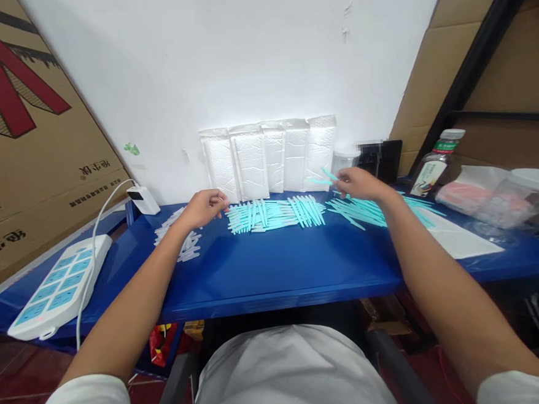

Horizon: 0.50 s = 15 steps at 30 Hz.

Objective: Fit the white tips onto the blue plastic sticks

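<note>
My right hand is raised over the back edge of the desk, right of its middle, with thumb and fingers pinching a couple of slim teal sticks that poke out toward the left. My left hand hovers at the back edge, left of the middle, its fingers curled in toward the thumb; whether a small piece sits between the fingertips, I can't tell.

Between my hands, along the middle of the back edge, lies a laid-out stack of teal sticks, some upright to the edge and some lengthwise. I'd judge that to be the part already dealt with, since it is the most orderly. Some of the ends there look paler, but they are too small for me to say why.

What is left, as I read it, lies to either side: a loose heap of teal sticks toward the back right corner, partly hidden by my right forearm, and a scatter of pale pieces toward the left end, beside my left forearm. Both look sizeable, so I'd call this well under way but unfinished. Behind the stack, silvery padded pouches lean upright against the wall.
</note>
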Motion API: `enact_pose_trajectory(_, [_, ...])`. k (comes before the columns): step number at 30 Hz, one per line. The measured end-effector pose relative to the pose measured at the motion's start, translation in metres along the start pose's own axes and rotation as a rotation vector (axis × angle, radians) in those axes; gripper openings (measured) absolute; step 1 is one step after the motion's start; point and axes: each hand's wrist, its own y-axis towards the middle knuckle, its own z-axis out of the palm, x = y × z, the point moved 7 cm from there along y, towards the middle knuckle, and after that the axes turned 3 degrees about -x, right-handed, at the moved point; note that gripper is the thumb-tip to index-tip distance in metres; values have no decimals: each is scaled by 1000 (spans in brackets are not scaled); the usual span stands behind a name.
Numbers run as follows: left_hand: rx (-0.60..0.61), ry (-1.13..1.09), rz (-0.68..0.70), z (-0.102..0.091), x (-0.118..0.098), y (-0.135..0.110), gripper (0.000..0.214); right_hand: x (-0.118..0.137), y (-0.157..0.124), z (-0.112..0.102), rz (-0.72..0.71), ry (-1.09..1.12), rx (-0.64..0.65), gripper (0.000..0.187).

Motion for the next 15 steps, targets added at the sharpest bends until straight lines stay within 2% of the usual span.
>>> enact_pose_trajectory(4, [46, -126, 0, 18, -14, -2, 49, 54, -9, 19, -197, 342, 21, 46])
enact_pose_trajectory(7, [112, -232, 11, 33, -22, -4, 54, 82, -14, 39, -306, 448, 52, 52])
enact_pose_trajectory(10, [187, -330, 43, 46, -28, -6, 57, 95, -16, 54, -377, 496, 73, 49])
enact_pose_trajectory(15, [239, -450, 48, 57, -32, -8, 59, 101, -18, 62, -399, 506, 95, 41])
